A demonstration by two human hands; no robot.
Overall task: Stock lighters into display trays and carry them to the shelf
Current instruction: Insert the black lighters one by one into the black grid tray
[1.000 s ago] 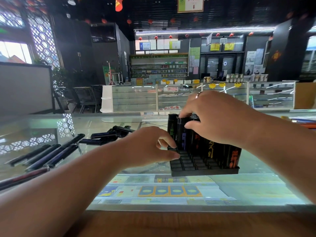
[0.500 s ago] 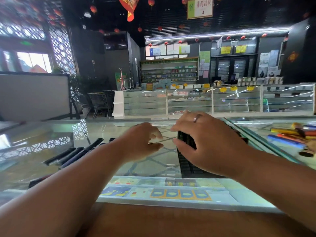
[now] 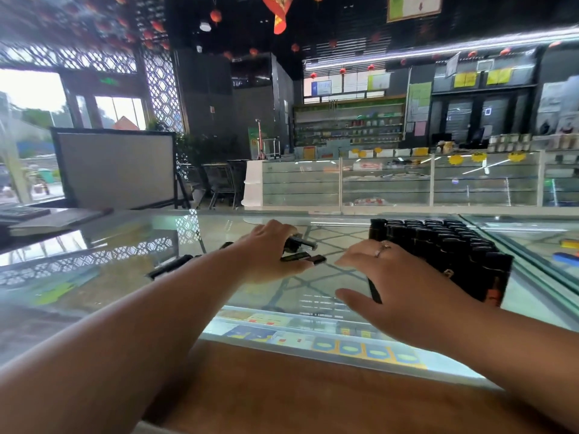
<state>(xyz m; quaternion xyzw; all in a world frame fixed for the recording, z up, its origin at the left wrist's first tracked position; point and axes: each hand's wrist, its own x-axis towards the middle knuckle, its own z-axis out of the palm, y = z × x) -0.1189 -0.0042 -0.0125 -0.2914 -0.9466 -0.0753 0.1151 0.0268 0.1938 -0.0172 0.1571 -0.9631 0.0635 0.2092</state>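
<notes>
A black display tray [image 3: 438, 249] packed with rows of upright black lighters stands on the glass counter [image 3: 125, 277] at the right. My right hand [image 3: 404, 286], wearing a ring, lies with spread fingers against the tray's near left side and hides that corner. Left of it, my left hand [image 3: 269, 249] reaches down onto a small pile of loose black lighters [image 3: 302, 245]. Its fingers curl over them, and the lighter ends stick out from under the fingertips. More loose black lighters [image 3: 170, 266] lie further left, partly hidden behind my left forearm.
The counter has a wooden front edge [image 3: 297, 396], with packaged goods showing under the glass. Coloured items [image 3: 567, 256] lie at the far right. A calculator [image 3: 22, 212] and a book rest at the far left. Other glass showcases stand across the aisle.
My left hand left the tray and moved left onto the loose lighters. My right hand shifted from the top of the lighters to the tray's left side. The view swung left.
</notes>
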